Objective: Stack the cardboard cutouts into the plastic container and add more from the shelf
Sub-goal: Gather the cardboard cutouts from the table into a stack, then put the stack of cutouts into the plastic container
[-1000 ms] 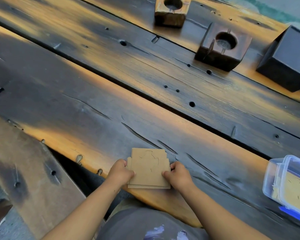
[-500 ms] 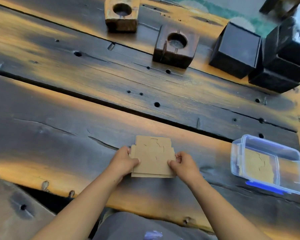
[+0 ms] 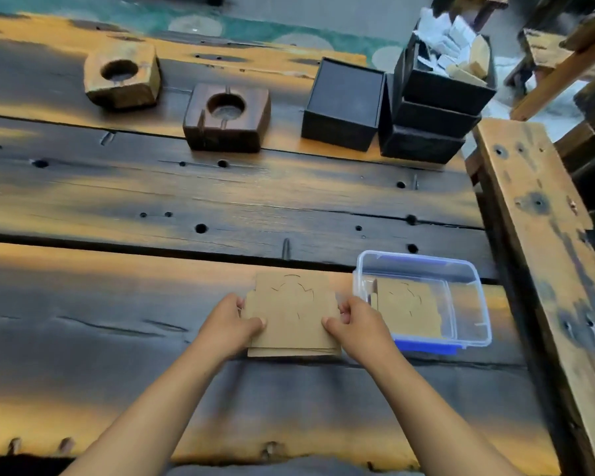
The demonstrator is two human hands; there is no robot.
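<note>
A small stack of brown cardboard cutouts (image 3: 291, 312) with curved cut lines is held flat just over the wooden table (image 3: 186, 201). My left hand (image 3: 229, 326) grips its left edge and my right hand (image 3: 356, 324) grips its right edge. Directly to the right stands a clear plastic container (image 3: 468, 304) with a blue rim. More cardboard cutouts (image 3: 407, 310) lie flat inside it on the left side. The held stack nearly touches the container's left wall.
Two wooden blocks with round holes (image 3: 122, 79) (image 3: 227, 116) sit at the back. Black boxes (image 3: 344, 103) (image 3: 433, 108) stand at the back right, the top one holding white and tan scraps. A wooden beam (image 3: 543, 269) runs along the right side.
Both hands have carried the cardboard stack to the right across the table, up to the container's left wall. The view has swung right, showing the whole container and the boxes.
</note>
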